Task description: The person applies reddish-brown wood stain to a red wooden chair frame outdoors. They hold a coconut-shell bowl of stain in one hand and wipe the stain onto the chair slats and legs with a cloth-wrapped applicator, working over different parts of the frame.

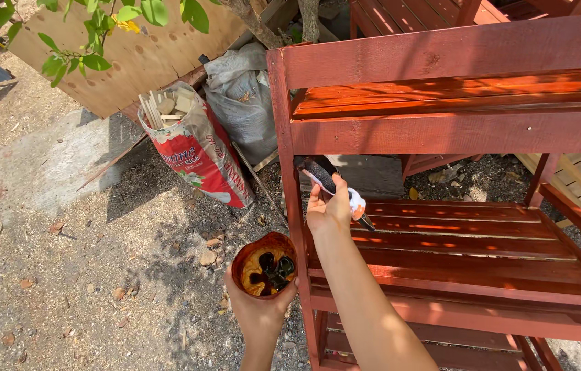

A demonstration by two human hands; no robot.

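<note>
**Brush at the shelf post, stain cup held below**

The left hand [261, 310] cups from beneath a small round bowl smeared red-brown outside [264, 264], fingers wrapped close about its underside. Inside the bowl lies a shallow pool of glossy liquid, amber at the edges and dark in the middle. It sits low and near, just left of the shelf's front post.

The right hand [328, 209] is closed around a paintbrush with a white handle and dark bristles [325, 177]. The bristles rest against the inner face of the upright post [285, 151] of the red-stained slatted wooden shelf unit [455, 130], just under its upper tier. The handle runs down to the right, out past the hand.

To the left, farther off, a red and white woven plastic sack [201, 148] stands open and leaning, packed with pale offcut wooden sticks and blocks [167, 104]. Behind it slumps a grey woven sack [242, 96], its contents hidden, and a sheet of pale plywood [132, 58] leans at the back.

The shelf's front rails and post hem in the right arm; between the tiers there is open space above the lower slats. Left of the post the sandy ground [98, 275], strewn with sawdust and dry leaves, lies open. The stained boards are smooth and sunlit, with glowing orange stripes between shadows.
</note>
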